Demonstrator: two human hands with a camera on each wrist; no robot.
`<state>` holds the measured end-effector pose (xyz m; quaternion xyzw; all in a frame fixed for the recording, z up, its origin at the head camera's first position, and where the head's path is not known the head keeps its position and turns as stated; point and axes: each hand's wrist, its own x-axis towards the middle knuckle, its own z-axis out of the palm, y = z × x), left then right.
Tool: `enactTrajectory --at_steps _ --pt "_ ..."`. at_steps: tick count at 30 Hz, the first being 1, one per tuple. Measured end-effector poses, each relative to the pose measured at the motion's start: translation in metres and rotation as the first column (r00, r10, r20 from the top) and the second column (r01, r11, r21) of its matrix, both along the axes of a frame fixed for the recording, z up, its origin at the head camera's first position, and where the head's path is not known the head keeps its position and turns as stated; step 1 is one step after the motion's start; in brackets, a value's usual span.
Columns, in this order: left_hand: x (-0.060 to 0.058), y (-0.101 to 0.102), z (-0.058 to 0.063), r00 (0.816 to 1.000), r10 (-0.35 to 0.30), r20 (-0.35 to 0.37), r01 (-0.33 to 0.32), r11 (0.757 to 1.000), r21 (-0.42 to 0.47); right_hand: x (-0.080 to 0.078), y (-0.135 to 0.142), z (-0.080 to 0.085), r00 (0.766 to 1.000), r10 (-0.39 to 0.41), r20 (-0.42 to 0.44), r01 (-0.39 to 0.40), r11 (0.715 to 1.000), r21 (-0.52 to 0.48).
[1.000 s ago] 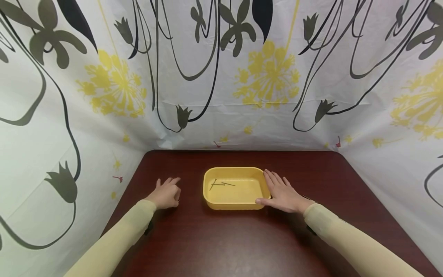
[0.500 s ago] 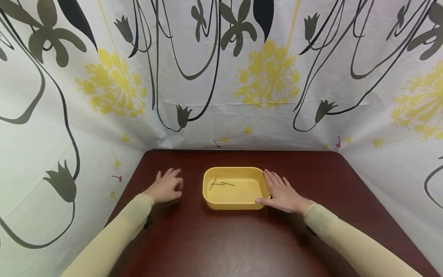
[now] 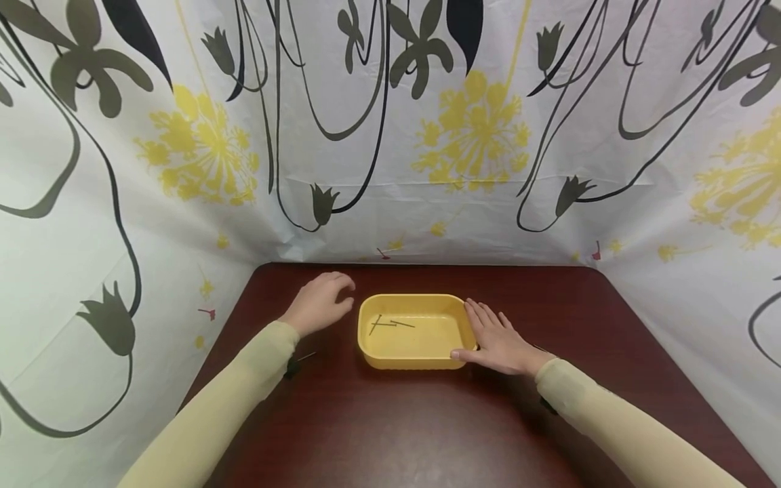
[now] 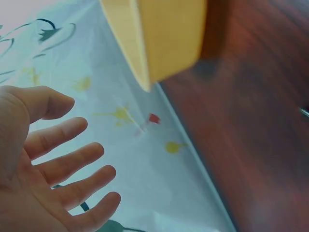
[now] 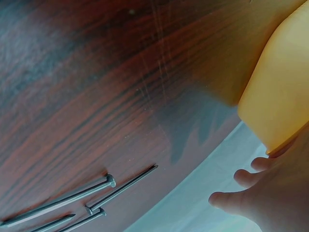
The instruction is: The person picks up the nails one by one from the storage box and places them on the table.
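A yellow plastic bin (image 3: pixel 421 364) stands on the dark red-brown table, with three nails (image 3: pixel 403 324) lying in its left part. My left hand (image 3: pixel 320 301) hovers just beyond the bin's far left corner, and nothing is in its grasp; the left wrist view shows its fingers (image 4: pixel 79 157) spread and loosely bent. Straight fingers of my right hand (image 3: pixel 497 342) rest on the bin's right rim, the thumb on its near right corner. Under my left wrist a single nail (image 3: pixel 308 356) lies on the table.
Several nails (image 5: pixel 63 200) lie on the table beside my right wrist, mostly hidden by it in the head view. A printed cloth (image 3: pixel 366 237) hangs behind the table and along both sides. The tabletop (image 3: pixel 390 427) extends in front of the bin.
My left hand has moved away from me and rightward, from beside the nail to near the bin's far left corner. That nail now shows on the table. The right hand stays on the rim.
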<state>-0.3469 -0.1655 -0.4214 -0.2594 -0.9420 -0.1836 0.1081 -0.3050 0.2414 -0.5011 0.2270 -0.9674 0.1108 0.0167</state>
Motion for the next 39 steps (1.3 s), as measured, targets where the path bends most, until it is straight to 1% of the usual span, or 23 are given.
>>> enactTrajectory --at_steps 3,6,11,15,17,19,22,24,29,31,33,37,39 --pt "-0.002 0.012 0.007 1.000 -0.003 0.020 0.003 1.000 0.000 0.000 0.000 0.000 1.000 0.001 0.004 -0.001 1.000 0.003" --pt "-0.006 0.023 0.011 0.999 -0.019 0.036 0.019 1.000 0.012 0.000 0.000 0.000 1.000 0.001 0.014 -0.001 1.000 0.000" --pt "-0.014 0.040 0.016 0.997 -0.055 0.056 0.053 0.998 0.027 0.001 0.001 0.000 1.000 -0.005 0.025 0.005 1.000 -0.006" --pt "-0.019 0.056 0.015 0.996 -0.063 0.059 0.064 0.998 -0.025 0.001 0.001 0.001 1.000 -0.004 0.025 0.004 1.000 -0.007" --pt "-0.019 0.064 0.014 0.995 -0.070 0.065 0.075 0.994 -0.074 0.001 0.000 0.001 1.000 0.000 0.021 0.000 1.000 -0.002" --pt "-0.019 0.072 0.012 0.994 -0.087 0.072 0.096 0.986 -0.135 0.001 -0.001 0.002 1.000 0.002 0.020 -0.002 1.000 0.002" --pt "-0.020 0.083 0.009 0.987 -0.116 0.107 0.137 0.966 -0.218 0.001 -0.001 0.002 1.000 0.005 0.022 -0.005 1.000 0.002" --pt "-0.022 0.089 0.004 0.982 -0.133 0.133 0.164 0.952 -0.259 0.001 -0.001 0.003 1.000 0.002 0.028 -0.002 1.000 0.001" --pt "-0.028 0.099 -0.010 0.973 -0.153 0.172 0.202 0.927 -0.317 0.000 -0.002 0.002 0.999 -0.002 0.043 0.002 1.000 0.006" --pt "-0.029 0.102 -0.015 0.974 -0.149 0.173 0.200 0.923 -0.330 0.000 -0.002 0.003 0.999 0.000 0.045 0.000 1.000 0.004" --pt "-0.031 0.105 -0.019 0.976 -0.135 0.172 0.187 0.924 -0.334 0.000 -0.002 0.004 0.999 -0.001 0.049 0.001 1.000 -0.001" --pt "-0.037 0.112 -0.029 0.977 -0.091 0.192 0.154 0.926 -0.344 0.000 -0.002 0.005 0.999 0.001 0.047 -0.001 1.000 -0.006" --pt "-0.039 0.114 -0.034 0.975 -0.073 0.208 0.145 0.922 -0.360 -0.001 -0.002 0.004 0.999 0.004 0.050 -0.004 1.000 -0.001"
